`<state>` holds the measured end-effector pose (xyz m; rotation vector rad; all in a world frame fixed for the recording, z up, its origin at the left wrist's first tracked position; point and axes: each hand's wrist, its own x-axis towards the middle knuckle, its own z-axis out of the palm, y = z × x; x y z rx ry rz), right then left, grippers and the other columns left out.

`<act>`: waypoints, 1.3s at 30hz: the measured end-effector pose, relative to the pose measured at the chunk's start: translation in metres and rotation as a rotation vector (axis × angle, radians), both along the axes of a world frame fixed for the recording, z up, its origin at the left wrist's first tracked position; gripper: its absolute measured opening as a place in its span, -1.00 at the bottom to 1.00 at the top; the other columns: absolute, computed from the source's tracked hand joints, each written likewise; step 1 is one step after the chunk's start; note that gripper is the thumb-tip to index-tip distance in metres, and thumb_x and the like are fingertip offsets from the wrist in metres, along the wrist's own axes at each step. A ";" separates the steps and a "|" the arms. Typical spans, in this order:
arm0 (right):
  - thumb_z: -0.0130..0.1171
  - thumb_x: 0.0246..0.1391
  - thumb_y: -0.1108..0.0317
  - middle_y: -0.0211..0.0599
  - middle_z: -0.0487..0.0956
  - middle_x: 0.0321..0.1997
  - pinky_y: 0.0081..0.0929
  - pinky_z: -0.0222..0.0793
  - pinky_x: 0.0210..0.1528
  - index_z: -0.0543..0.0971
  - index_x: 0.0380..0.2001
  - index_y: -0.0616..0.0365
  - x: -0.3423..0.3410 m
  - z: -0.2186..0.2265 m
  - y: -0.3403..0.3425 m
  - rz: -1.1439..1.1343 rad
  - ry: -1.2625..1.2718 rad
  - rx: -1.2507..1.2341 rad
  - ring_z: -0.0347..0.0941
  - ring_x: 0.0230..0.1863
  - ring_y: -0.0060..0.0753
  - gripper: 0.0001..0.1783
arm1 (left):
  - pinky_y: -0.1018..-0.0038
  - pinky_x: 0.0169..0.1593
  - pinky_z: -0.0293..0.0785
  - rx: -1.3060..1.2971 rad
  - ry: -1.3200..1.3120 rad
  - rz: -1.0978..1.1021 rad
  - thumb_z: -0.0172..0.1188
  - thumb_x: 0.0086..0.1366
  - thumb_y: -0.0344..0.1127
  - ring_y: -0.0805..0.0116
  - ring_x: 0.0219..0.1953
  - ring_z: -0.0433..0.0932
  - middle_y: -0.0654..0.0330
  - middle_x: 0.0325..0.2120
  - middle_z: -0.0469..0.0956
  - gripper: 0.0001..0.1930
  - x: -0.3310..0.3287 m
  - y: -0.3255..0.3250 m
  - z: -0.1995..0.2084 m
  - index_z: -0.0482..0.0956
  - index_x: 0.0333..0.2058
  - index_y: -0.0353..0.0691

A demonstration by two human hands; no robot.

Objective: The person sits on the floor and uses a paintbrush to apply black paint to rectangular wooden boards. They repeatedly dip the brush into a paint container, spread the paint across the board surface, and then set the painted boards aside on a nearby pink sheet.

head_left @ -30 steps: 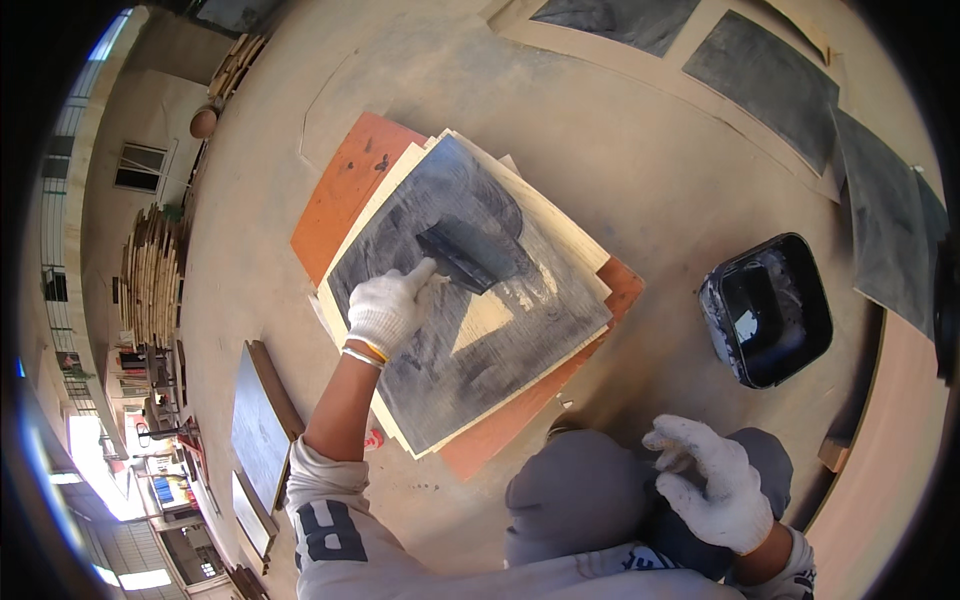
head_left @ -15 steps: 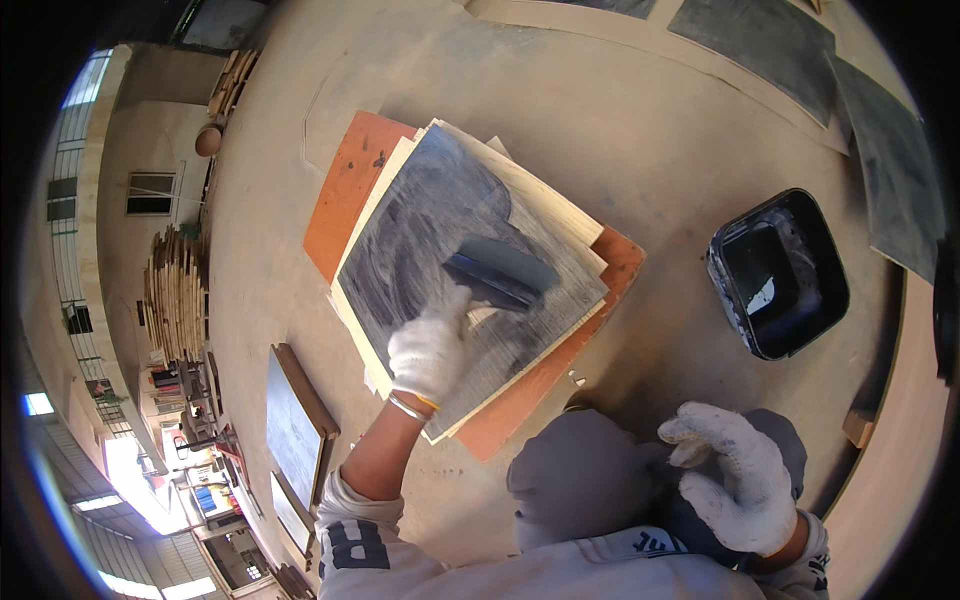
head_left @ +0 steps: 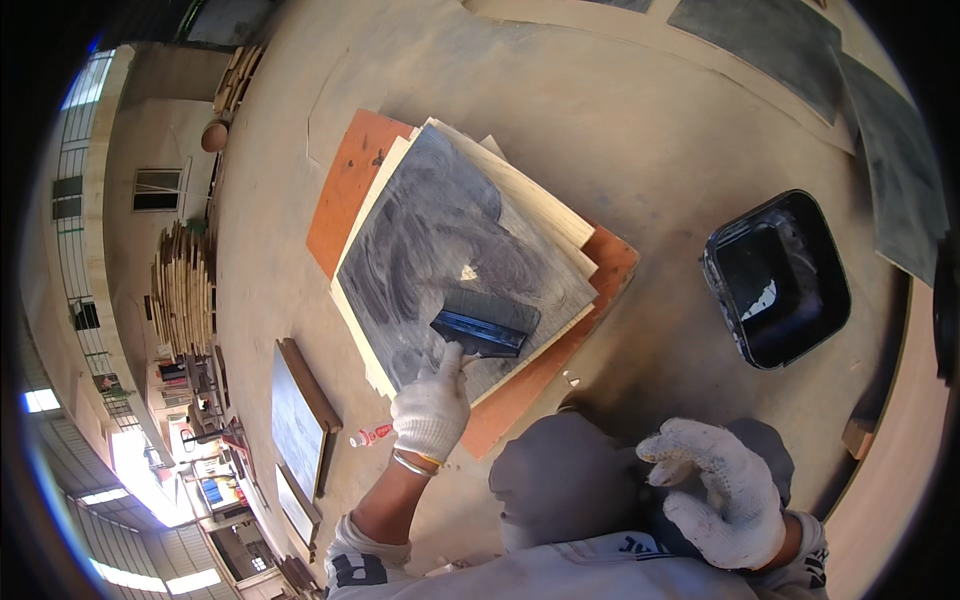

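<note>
My left hand, in a white knit glove, grips a wide scraper with a dark blade. That blade lies on the near part of a wooden board smeared with dark grey-black paste. A small pale patch shows through the smear. Below the top board are several pale boards and orange-red boards, stacked askew. My right hand, gloved too, hovers by my knee with fingers loosely curled and apart from the thumb, nothing in it.
A black tub with dark residue stands on the floor to the right. Dark-coated panels lie at the far right. Coated boards and a red-and-white tube-like item lie to the left. Wood strips stand by the wall.
My left hand has drawn the scraper nearer to me across the board, leaving fresh grey paste where it passed. The pale patch is now uncovered. My right hand has shifted slightly left and down.
</note>
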<state>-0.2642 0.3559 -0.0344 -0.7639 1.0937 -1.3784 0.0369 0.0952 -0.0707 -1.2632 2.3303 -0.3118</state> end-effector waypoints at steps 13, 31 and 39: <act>0.17 0.18 0.70 0.02 0.60 0.27 -0.40 0.50 0.18 0.32 0.44 0.36 0.002 0.003 -0.012 0.045 0.018 0.025 0.60 0.05 -0.34 -0.27 | 0.02 -0.26 0.65 -0.076 0.136 0.081 0.13 0.48 -0.05 -0.14 -0.34 0.74 -0.05 -0.34 0.74 -0.56 0.011 -0.049 -0.019 0.58 0.29 0.19; 0.25 0.32 0.44 0.01 0.62 0.23 -0.42 0.52 0.12 0.32 0.45 0.33 0.012 -0.003 -0.013 -0.086 0.038 0.094 0.58 -0.02 -0.38 -0.32 | 0.02 -0.39 0.63 -0.010 0.002 0.189 0.14 0.48 -0.11 -0.08 -0.42 0.74 -0.03 -0.44 0.72 -0.62 0.051 -0.012 -0.006 0.53 0.23 0.11; 0.25 0.32 0.39 0.05 0.62 0.21 -0.41 0.52 0.12 0.33 0.45 0.33 0.023 0.005 -0.021 -0.141 0.027 0.182 0.59 -0.02 -0.39 -0.31 | 0.01 -0.38 0.62 0.022 0.009 0.317 0.15 0.47 -0.06 -0.07 -0.44 0.74 0.01 -0.43 0.71 -0.64 0.067 0.010 0.005 0.55 0.19 0.16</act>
